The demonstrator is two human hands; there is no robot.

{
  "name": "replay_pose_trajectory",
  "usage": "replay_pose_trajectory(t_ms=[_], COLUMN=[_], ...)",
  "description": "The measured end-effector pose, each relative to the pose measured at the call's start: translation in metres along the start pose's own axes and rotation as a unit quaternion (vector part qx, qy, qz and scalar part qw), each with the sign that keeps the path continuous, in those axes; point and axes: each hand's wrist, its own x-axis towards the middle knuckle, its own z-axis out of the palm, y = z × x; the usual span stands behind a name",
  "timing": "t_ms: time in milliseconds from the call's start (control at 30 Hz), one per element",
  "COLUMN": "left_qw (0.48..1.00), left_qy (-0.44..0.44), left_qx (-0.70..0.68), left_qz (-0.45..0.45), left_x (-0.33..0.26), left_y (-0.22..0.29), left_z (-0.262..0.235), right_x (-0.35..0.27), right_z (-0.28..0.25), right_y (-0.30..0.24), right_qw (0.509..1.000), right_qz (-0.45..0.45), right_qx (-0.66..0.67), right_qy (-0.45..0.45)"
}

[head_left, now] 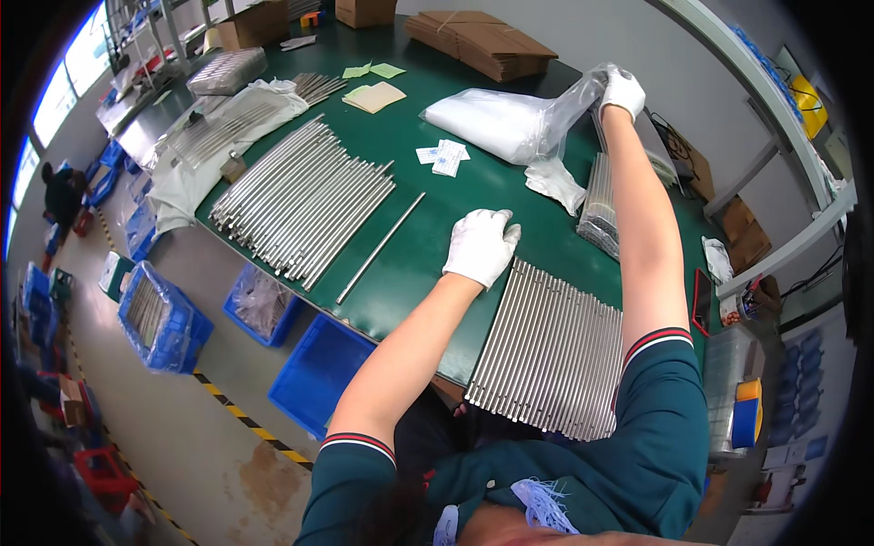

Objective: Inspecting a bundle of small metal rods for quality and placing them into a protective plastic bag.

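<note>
My right hand (623,93), in a white glove, is closed on the gathered end of a clear plastic bag (569,105) at the far right of the table. The bag's wide part (487,123) lies on the green tabletop with white sheets inside. My left hand (482,247), also gloved, hovers over or rests on the table with loosely bent fingers and nothing visible in them. Just right of it lies a row of shiny metal tubes (551,350) at the near edge. One single tube (381,247) lies to its left, beside a larger pile of tubes (305,205).
Small white labels (444,156) and a white glove (555,185) lie near the bag. Wrapped tube bundles (598,205) are under my right forearm. Flattened cardboard (481,44) lies at the back. Blue bins (320,373) stand below the table's left edge; a metal frame (774,136) rises right.
</note>
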Motion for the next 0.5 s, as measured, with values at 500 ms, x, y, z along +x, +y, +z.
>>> replay_pose_trajectory(t_ms=[500], left_qw=[0.955], left_qy=[0.230], left_qx=[-0.084], left_qz=[0.165], left_x=[-0.004], left_y=[0.025], left_z=[-0.019], right_x=[-0.070], right_z=[-0.270], right_y=[-0.185], right_qw=[0.908], right_qz=[-0.354], right_qx=[-0.209], right_qy=[-0.082])
